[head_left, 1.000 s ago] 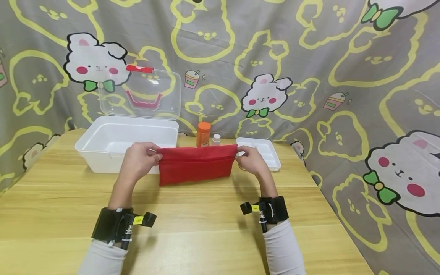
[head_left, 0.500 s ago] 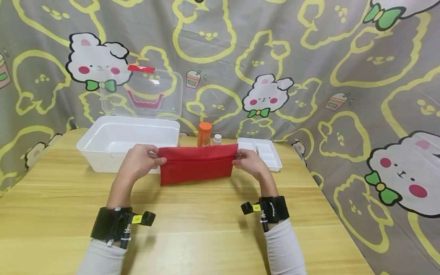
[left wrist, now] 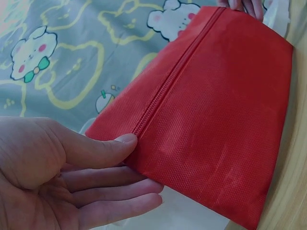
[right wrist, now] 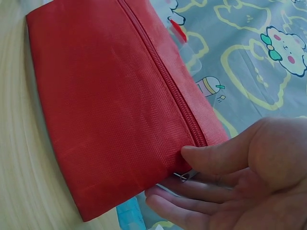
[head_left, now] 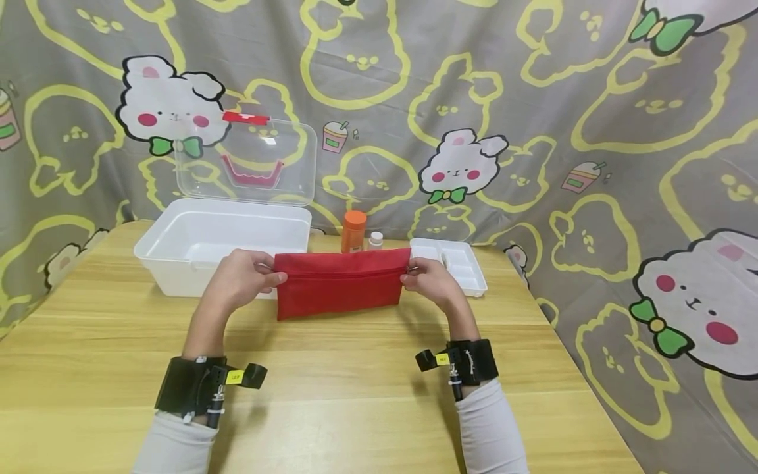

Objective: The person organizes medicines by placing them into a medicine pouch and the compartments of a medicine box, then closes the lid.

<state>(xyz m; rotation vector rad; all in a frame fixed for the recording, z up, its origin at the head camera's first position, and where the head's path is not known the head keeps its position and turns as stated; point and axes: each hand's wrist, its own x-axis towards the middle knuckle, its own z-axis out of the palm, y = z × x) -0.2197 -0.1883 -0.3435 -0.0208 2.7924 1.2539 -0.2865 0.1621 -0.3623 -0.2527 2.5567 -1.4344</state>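
A flat red zippered pouch (head_left: pixel 340 289) stands on its long edge over the table, its zipper side facing me. My left hand (head_left: pixel 243 280) pinches its left end, the thumb on the zipper end and the fingers behind, as the left wrist view shows on the pouch (left wrist: pixel 206 110). At the other end my right hand (head_left: pixel 432 280) pinches the pouch (right wrist: pixel 110 105) by the zipper. A small metal zipper pull (right wrist: pixel 186 175) hangs below that thumb, and the zipper looks closed along its length. The lower part of the items behind the pouch is hidden.
Behind my left hand stands a white plastic box (head_left: pixel 177 276) with its clear lid (head_left: pixel 296 158) raised. An orange bottle (head_left: pixel 353 230) and a small white-capped bottle (head_left: pixel 376 239) stand behind the pouch. A white compartment tray (head_left: pixel 468 266) lies right of them. A patterned curtain (head_left: pixel 379 85) hangs behind the wooden table (head_left: pixel 337 395).
Both thumbs have come down onto the front of the pouch near the zipper ends. The pouch stays almost in place; the whole view has shifted slightly.
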